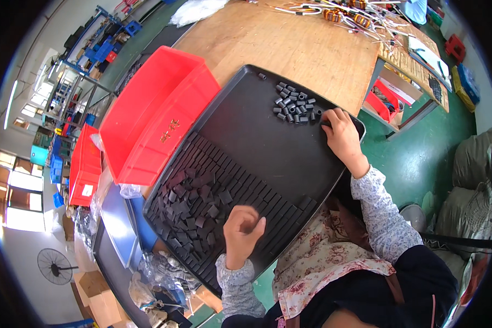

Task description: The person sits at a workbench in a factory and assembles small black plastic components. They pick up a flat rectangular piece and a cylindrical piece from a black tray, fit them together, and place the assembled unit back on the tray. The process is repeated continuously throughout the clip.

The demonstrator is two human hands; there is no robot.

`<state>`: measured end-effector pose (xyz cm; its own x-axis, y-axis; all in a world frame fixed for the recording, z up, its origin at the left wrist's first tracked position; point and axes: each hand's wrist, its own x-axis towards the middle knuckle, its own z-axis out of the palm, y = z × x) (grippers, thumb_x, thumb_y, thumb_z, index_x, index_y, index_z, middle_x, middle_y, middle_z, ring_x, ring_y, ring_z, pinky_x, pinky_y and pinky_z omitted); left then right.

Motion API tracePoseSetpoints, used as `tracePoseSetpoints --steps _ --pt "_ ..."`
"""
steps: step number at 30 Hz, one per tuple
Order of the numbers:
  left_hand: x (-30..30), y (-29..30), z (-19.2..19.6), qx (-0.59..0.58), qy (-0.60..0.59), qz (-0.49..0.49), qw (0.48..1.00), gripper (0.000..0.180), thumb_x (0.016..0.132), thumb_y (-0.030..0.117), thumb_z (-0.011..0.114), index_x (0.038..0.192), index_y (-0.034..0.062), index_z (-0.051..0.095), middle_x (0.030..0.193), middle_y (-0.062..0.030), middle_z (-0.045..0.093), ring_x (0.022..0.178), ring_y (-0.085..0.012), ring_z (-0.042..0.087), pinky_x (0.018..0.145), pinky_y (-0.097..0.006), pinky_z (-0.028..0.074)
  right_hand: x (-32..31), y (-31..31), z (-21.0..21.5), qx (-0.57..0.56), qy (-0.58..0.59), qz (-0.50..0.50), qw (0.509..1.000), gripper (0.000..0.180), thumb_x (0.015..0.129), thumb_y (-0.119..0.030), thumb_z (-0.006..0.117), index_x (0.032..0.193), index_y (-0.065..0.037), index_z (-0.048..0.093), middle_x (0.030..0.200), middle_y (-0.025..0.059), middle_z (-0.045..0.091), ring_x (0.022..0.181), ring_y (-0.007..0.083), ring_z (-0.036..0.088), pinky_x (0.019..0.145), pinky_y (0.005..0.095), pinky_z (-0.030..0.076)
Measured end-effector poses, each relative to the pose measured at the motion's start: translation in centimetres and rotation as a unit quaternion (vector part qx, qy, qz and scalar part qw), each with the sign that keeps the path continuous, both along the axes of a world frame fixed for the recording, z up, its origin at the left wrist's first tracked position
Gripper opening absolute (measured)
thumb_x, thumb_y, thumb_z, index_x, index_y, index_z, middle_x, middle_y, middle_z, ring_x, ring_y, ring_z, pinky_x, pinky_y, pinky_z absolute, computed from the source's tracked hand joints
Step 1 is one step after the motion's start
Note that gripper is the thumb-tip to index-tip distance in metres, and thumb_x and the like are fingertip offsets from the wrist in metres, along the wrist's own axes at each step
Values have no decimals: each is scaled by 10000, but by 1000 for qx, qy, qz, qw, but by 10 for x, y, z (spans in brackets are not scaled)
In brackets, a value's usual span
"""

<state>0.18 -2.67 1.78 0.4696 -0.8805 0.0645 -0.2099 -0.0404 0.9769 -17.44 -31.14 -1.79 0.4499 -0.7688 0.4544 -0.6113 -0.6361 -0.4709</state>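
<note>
A black tray lies tilted in front of me. Over its near part my left hand is closed, fingers curled toward the thumb; whatever it may hold is hidden. Beside it are a loose heap of thin black flat pieces and rows of black strips laid side by side. At the tray's far right my right hand has its fingers pinched together, next to a pile of short black hollow cylinders. Something dark shows at those fingertips, too small to identify. One cylinder lies apart from the pile.
A red plastic bin stands against the tray's left side on the wooden table. Wired copper coils lie at the table's far end. Another red bin stands farther left. Grey sacks lean at the right.
</note>
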Motion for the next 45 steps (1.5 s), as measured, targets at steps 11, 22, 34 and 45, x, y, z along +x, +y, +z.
tracePoseSetpoints --steps 11,22,34,45 --pt "-23 -5 -6 24 258 -35 965 135 859 -54 687 962 -59 599 975 -145 670 852 -155 655 763 -289 571 9 109 34 427 -265 288 815 96 855 -18 702 939 -20 655 892 21 654 834 111 611 749 251 495" --pt "-15 4 -8 94 253 -90 959 224 850 -46 706 1054 -95 627 977 -159 681 852 -168 672 775 -277 575 16 124 39 304 -171 444 825 98 785 36 719 863 -4 676 953 99 684 858 206 643 747 313 517" --pt "34 0 5 84 -426 158 887 356 863 201 705 1181 50 652 1249 -85 574 1211 -310 432 1058 -414 308 -1 101 42 362 -85 210 904 111 786 -47 729 854 -13 648 788 100 660 698 233 648 633 336 513" --pt "39 1 1 107 -384 138 907 242 750 127 755 972 74 672 1067 -58 648 1089 -294 499 984 -410 367 3 74 30 196 -140 294 925 188 725 -40 751 890 -44 662 961 105 650 902 310 608 808 391 502"
